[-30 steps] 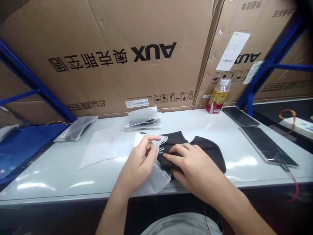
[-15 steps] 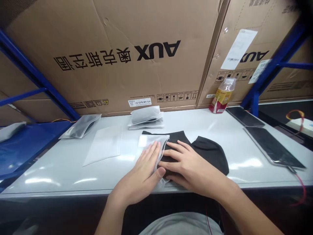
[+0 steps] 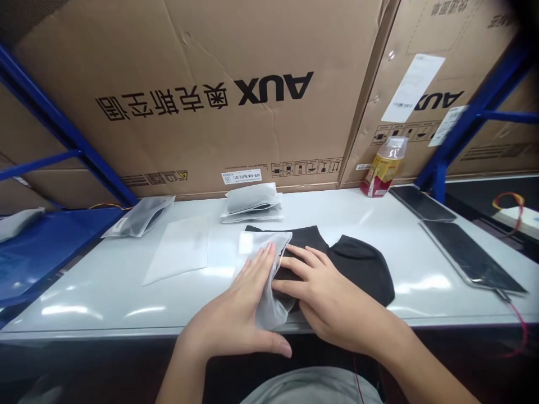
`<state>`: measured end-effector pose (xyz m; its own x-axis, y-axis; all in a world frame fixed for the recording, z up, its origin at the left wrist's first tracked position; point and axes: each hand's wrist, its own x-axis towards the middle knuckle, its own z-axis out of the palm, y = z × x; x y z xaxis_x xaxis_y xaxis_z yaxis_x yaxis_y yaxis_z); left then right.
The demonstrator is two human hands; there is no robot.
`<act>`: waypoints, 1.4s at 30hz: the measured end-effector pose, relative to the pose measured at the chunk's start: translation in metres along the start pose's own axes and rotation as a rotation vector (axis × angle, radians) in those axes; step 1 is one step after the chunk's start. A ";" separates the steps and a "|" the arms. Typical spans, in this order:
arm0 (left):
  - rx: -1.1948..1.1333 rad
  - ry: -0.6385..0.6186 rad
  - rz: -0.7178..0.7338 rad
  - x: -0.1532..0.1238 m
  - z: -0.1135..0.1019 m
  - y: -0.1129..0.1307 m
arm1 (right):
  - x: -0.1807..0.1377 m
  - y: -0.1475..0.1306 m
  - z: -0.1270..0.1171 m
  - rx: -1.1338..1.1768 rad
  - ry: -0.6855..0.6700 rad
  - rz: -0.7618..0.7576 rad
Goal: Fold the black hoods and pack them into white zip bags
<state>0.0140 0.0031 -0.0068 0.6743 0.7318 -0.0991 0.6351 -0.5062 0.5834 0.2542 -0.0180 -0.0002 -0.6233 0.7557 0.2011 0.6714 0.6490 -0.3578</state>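
Observation:
A frosted plastic bag (image 3: 269, 308) lies near the table's front edge, its mouth toward the right. Across its top rests my left hand (image 3: 242, 308), fingers stretched out and thumb spread toward me. Black folded fabric (image 3: 362, 266) lies flat to the right, its left part running up to the bag's mouth and partly behind the bag. My right hand (image 3: 314, 286) lies on the fabric with fingers spread, the fingertips at the bag's opening. Whether those fingertips are inside the bag is hard to make out.
A flat clear bag (image 3: 179, 249) lies to the left, a filled grey bag (image 3: 141, 216) behind it. Stacked pouches (image 3: 251, 202) sit at the back. A drink bottle (image 3: 384, 167) and two dark tablet-like devices (image 3: 469, 249) are at right. Cartons (image 3: 202, 50) and blue posts (image 3: 63, 126) border the table (image 3: 105, 292).
My left thumb has swung out away from the bag toward me, uncovering its near corner. My right thumb has drawn in under the hand. The fabric has hardly moved.

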 end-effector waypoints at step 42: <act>0.141 0.241 0.060 0.007 0.007 0.017 | -0.006 -0.020 0.028 0.126 0.213 0.231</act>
<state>0.0325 -0.0036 -0.0035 0.6137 0.7775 0.1370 0.6543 -0.5980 0.4629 0.2332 -0.0381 -0.0197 -0.3537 0.8915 0.2831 0.7221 0.4526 -0.5232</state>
